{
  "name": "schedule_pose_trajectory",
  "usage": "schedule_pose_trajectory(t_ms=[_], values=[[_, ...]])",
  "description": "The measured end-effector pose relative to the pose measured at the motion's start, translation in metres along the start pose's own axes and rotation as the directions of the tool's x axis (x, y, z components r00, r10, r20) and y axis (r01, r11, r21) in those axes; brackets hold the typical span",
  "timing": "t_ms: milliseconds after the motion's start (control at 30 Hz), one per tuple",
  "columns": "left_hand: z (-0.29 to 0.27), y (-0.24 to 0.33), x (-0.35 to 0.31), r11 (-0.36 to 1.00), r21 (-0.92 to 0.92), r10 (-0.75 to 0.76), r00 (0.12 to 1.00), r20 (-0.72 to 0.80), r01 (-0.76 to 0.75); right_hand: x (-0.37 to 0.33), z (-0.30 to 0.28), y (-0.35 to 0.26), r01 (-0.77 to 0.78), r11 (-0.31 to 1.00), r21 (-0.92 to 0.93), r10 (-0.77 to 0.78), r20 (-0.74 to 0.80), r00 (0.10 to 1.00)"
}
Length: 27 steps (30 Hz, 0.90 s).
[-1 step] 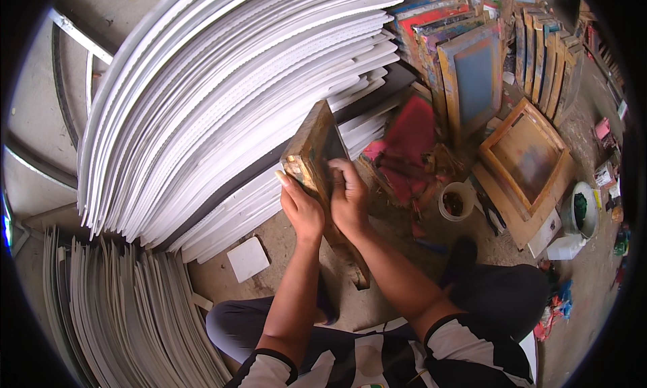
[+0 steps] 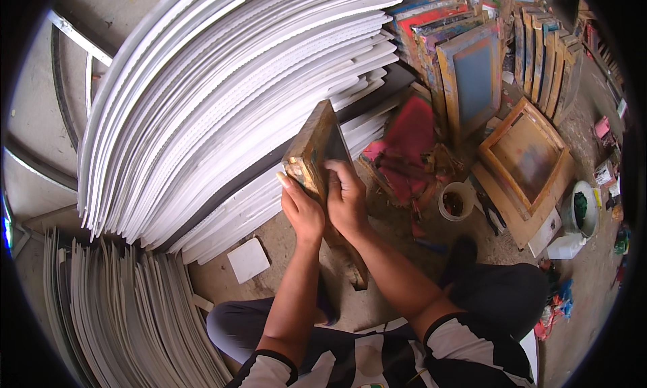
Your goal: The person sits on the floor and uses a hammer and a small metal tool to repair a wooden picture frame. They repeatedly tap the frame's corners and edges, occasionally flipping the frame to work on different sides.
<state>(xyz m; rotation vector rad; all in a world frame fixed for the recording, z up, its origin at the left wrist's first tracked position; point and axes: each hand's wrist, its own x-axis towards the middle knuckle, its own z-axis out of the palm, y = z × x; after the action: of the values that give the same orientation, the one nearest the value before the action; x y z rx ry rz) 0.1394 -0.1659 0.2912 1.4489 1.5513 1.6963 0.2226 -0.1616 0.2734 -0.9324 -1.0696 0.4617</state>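
Between my two hands a paint-stained wooden screen printing frame (image 2: 309,140) is held up at a steep tilt, almost edge-on. My left hand (image 2: 301,213) grips its left outer side, the thumb lying along the wood near a worn corner. My right hand (image 2: 347,199) is closed over the right side, its fingers bent against the dark mesh side and partly hidden. The lower end of the frame comes down between my forearms, above the floor by my legs.
A tall stack of white sheets (image 2: 229,112) rises ahead on the left, with thin grey boards (image 2: 135,307) below it. A white square piece (image 2: 248,260) lies on the floor. To the right are more screen frames (image 2: 470,78), a white tub (image 2: 456,201), a bucket (image 2: 581,209) and red-pink cloth (image 2: 411,145).
The screen printing frame has turned very slightly in my hands, and my right hand has shifted a touch to the left. Everything else stays put.
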Motion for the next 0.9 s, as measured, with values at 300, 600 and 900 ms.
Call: schedule_pose_trajectory(t_ms=[300, 600, 900], values=[[-0.01, 0.006, 0.002, 0.996, -0.086, 0.001, 0.999, 0.05, 0.003, -0.002, 0.001, -0.025, 0.191, 0.976, -0.102, -0.188, 0.04, 0.981], [-0.016, 0.004, -0.002, 0.998, -0.052, 0.024, 1.0, 0.012, -0.023, -0.017, -0.002, -0.015, 0.355, 0.933, -0.059, -0.35, 0.078, 0.933], [-0.032, -0.011, -0.005, 0.999, -0.017, 0.044, 0.997, 0.059, -0.043, -0.023, -0.002, -0.023, 0.365, 0.93, -0.031, -0.359, 0.122, 0.925]])
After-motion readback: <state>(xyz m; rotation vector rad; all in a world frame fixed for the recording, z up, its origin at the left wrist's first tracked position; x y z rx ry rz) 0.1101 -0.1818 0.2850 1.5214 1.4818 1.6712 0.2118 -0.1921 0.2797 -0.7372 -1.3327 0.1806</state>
